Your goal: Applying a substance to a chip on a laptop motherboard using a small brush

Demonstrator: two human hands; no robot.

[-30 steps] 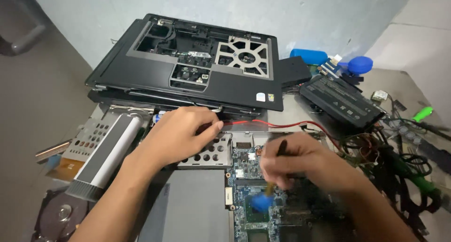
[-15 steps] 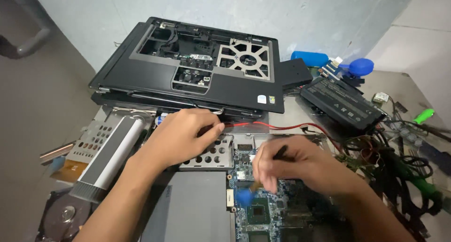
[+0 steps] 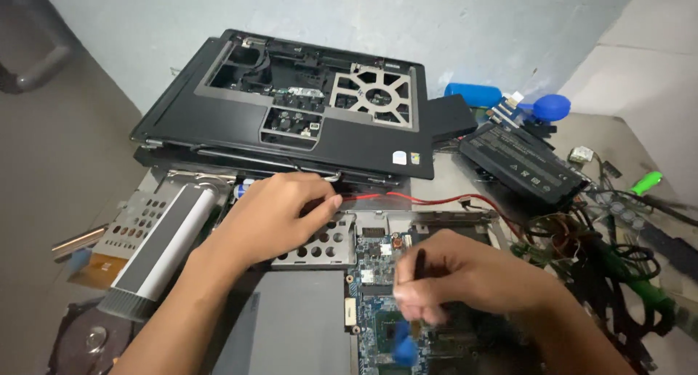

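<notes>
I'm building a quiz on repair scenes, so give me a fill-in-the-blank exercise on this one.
1. The right hand holds a tool with a ____ tip over the circuit board.
2. The left hand rests on a ____ metal plate.
3. A ____ wire runs beside the left hand.

Missing words: blue; perforated; red

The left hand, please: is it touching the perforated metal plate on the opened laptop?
Touching. The head view shows the left hand resting palm-down on the perforated metal plate, covering its left part.
</notes>
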